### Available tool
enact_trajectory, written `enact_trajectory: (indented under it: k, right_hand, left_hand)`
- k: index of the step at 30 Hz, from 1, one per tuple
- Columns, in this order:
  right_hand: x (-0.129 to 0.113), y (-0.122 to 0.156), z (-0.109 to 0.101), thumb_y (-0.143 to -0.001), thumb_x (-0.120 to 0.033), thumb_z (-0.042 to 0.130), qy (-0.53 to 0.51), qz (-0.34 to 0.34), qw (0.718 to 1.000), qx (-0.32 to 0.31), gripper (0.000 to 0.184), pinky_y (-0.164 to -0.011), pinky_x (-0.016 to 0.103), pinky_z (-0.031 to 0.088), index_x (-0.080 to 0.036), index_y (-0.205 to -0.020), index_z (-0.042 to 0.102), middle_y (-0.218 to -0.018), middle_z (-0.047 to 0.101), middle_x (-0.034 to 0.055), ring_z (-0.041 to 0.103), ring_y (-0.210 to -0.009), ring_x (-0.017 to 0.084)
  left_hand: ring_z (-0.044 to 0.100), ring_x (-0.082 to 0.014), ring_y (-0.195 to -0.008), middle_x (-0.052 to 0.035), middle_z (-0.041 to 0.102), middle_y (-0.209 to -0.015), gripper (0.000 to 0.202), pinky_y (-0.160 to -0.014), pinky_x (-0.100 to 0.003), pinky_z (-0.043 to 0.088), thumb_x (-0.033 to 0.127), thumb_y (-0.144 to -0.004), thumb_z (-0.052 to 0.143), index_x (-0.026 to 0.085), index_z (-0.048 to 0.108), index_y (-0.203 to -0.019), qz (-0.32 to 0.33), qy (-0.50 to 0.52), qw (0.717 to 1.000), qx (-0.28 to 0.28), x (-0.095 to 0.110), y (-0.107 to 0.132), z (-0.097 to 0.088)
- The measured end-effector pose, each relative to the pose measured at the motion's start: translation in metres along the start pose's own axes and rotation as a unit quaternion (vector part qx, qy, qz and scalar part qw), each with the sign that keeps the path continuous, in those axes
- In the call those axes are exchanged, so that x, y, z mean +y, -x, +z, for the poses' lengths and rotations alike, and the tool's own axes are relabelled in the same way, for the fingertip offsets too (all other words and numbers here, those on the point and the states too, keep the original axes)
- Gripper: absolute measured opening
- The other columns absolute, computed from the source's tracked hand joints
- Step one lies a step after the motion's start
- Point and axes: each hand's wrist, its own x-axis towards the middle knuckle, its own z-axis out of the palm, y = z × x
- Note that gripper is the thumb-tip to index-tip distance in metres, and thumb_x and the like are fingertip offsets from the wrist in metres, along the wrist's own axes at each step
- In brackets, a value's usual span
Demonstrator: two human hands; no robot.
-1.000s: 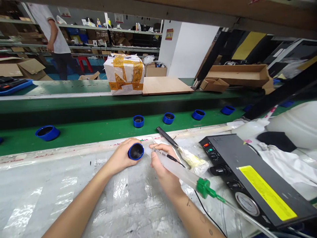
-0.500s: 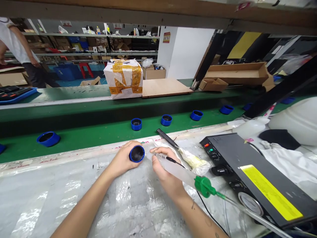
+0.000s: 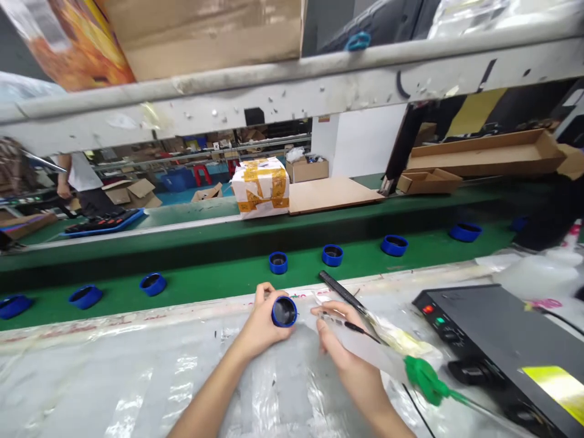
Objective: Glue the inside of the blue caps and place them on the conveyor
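Observation:
My left hand point(image 3: 265, 322) is closed round a blue ring-shaped cup with a dark inside point(image 3: 285, 312), its open side tilted toward me. In my right hand point(image 3: 343, 340) lies a glue dispensing syringe point(image 3: 371, 354), a translucent barrel with a green cap point(image 3: 426, 378) and an air hose at its back end. The syringe tip points left at the cup's rim; a small gap seems to lie between them. Beneath both hands is a bench covered in clear film and tape point(image 3: 219, 389).
Several blue cups, one of them here point(image 3: 278, 262), stand on the green conveyor belt point(image 3: 228, 285) beyond the bench. A grey dispenser box point(image 3: 502, 340) sits at the right. Near my right hand lies a black-handled tool point(image 3: 342, 291). A shelf point(image 3: 274, 91) crosses overhead. A person point(image 3: 84, 182) stands far left.
My view has tilted up and turned left, so the shelf shows more. Both hands keep hold of the cup and syringe, and the tip stays close to the rim.

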Motion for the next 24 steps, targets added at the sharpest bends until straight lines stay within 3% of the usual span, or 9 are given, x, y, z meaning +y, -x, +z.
enact_trajectory:
  k: [3,6,10,12,15,17,18,21,24]
  right_hand:
    - [0.001,-0.003,-0.001,-0.085,-0.043,0.07,-0.014,0.005,1.0,0.024,0.025,-0.057,0.034,0.056,-0.024,-0.102,0.069,-0.101,0.079,0.0094,0.074,-0.076,0.026]
    - [0.002,-0.003,0.0,-0.085,-0.046,0.07,-0.014,0.013,1.0,0.023,0.027,-0.057,0.034,0.057,-0.024,-0.101,0.069,-0.101,0.079,0.0102,0.074,-0.075,0.026]
    - [0.003,0.001,0.002,-0.087,-0.047,0.068,0.003,0.013,1.0,0.002,0.027,-0.061,0.036,0.059,-0.024,-0.1,0.071,-0.105,0.08,0.0101,0.075,-0.075,0.027]
    - [0.004,0.002,0.002,-0.088,-0.046,0.068,0.029,0.004,1.0,-0.003,0.025,-0.068,0.038,0.06,-0.024,-0.1,0.072,-0.104,0.08,0.0089,0.075,-0.076,0.027]
    - [0.007,0.003,0.002,-0.089,-0.044,0.067,0.045,-0.001,0.999,-0.011,0.025,-0.071,0.039,0.06,-0.024,-0.103,0.074,-0.1,0.081,0.0083,0.077,-0.078,0.028]
    - [0.008,0.002,0.002,-0.089,-0.041,0.068,0.035,-0.002,0.999,-0.008,0.025,-0.072,0.038,0.061,-0.023,-0.104,0.076,-0.101,0.081,0.0086,0.078,-0.082,0.029]
    - [0.009,0.001,0.003,-0.089,-0.04,0.068,0.031,-0.007,0.999,-0.003,0.024,-0.073,0.038,0.062,-0.023,-0.104,0.076,-0.102,0.081,0.0088,0.079,-0.086,0.03]
    - [0.011,0.0,0.004,-0.088,-0.037,0.069,0.032,-0.041,0.998,0.017,0.021,-0.081,0.038,0.063,-0.023,-0.102,0.077,-0.104,0.083,0.0084,0.079,-0.096,0.03]
    - [0.011,0.001,0.003,-0.089,-0.034,0.069,0.041,-0.061,0.997,0.029,0.019,-0.086,0.036,0.062,-0.023,-0.101,0.077,-0.104,0.083,0.0076,0.08,-0.099,0.029]
  left_hand:
    - [0.058,-0.0331,-0.125,-0.0096,0.057,-0.123,0.067,-0.113,-0.049,0.047,0.021,-0.064,0.086,0.025,0.062,-0.126,-0.067,-0.064,0.991,0.092,-0.017,-0.012,-0.013]
    - [0.057,-0.0394,-0.126,-0.0121,0.064,-0.12,0.073,-0.108,-0.057,0.046,0.028,-0.068,0.086,0.023,0.056,-0.133,-0.148,-0.11,0.967,0.179,-0.041,-0.03,-0.04]
    - [0.061,-0.044,-0.123,-0.0181,0.067,-0.113,0.074,-0.101,-0.061,0.048,0.03,-0.076,0.079,0.016,0.046,-0.141,-0.219,-0.132,0.939,0.23,-0.07,-0.049,-0.072]
    - [0.056,-0.0471,-0.13,-0.0241,0.064,-0.124,0.074,-0.101,-0.064,0.046,0.028,-0.079,0.076,0.015,0.043,-0.144,-0.228,-0.142,0.931,0.246,-0.074,-0.055,-0.078]
    - [0.03,-0.0514,-0.151,-0.0331,0.039,-0.156,0.073,-0.114,-0.072,0.03,0.029,-0.084,0.07,0.013,0.039,-0.149,-0.191,-0.161,0.933,0.257,-0.065,-0.065,-0.07]
    - [0.018,-0.0488,-0.158,-0.0307,0.025,-0.166,0.072,-0.121,-0.07,0.021,0.032,-0.087,0.07,0.013,0.04,-0.15,-0.146,-0.163,0.946,0.237,-0.054,-0.078,-0.056]
    - [0.018,-0.047,-0.158,-0.0288,0.026,-0.167,0.072,-0.123,-0.067,0.021,0.033,-0.086,0.072,0.014,0.042,-0.148,-0.125,-0.158,0.955,0.218,-0.048,-0.086,-0.048]
    - [0.043,-0.0451,-0.147,-0.0263,0.052,-0.15,0.07,-0.119,-0.058,0.035,0.034,-0.077,0.082,0.013,0.053,-0.137,-0.095,-0.125,0.976,0.149,-0.037,-0.109,-0.023]
    - [0.069,-0.0363,-0.114,-0.0169,0.071,-0.118,0.055,-0.101,-0.048,0.052,0.028,-0.076,0.082,0.014,0.06,-0.125,-0.091,-0.08,0.988,0.092,-0.03,-0.113,-0.01]
